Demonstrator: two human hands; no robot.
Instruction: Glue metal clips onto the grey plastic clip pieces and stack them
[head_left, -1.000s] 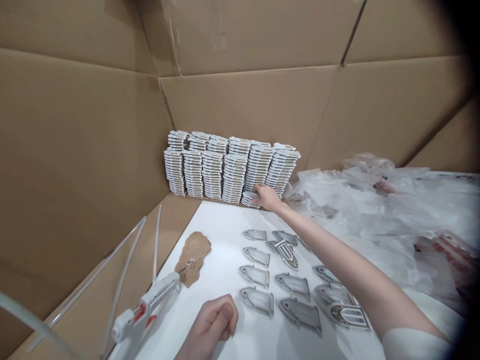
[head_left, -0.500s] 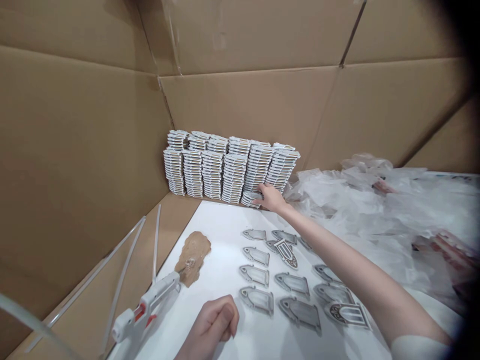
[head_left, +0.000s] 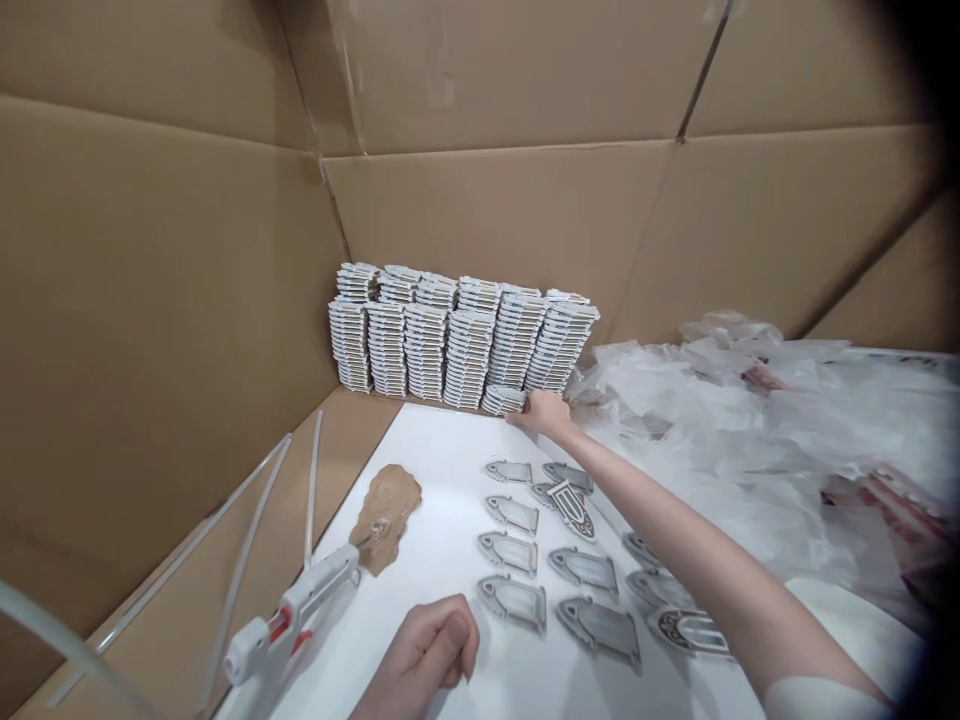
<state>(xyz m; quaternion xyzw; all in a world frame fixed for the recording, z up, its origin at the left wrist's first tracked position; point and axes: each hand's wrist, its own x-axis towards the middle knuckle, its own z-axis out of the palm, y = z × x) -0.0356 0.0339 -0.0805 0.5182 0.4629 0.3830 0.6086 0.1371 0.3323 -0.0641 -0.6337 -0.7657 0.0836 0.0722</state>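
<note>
My right hand [head_left: 547,412] reaches to the far edge of the white board, its thumb and fingers around the right end of a low stack of arch-shaped pieces [head_left: 502,400]. Some fingertips are hidden. Near the front edge my left hand [head_left: 431,645] rests as a closed fist, with nothing visible in it. Right of this fist lie grey arch-shaped pieces [head_left: 512,602] in rough rows. A patterned arch-shaped piece [head_left: 572,510] lies tilted over others, and another patterned piece [head_left: 686,632] is partly covered by my right forearm.
Tall stacks of arch-shaped pieces [head_left: 425,350] stand against the cardboard wall [head_left: 487,200]. A white glue gun [head_left: 300,605] points at a brown glue-smeared scrap [head_left: 390,510]. Clear glue sticks [head_left: 247,560] lie left. Crumpled plastic bags [head_left: 697,420] fill the right side.
My right hand has moved slightly down and right, from the top of the low stack to its right end. My left fist has stayed in place.
</note>
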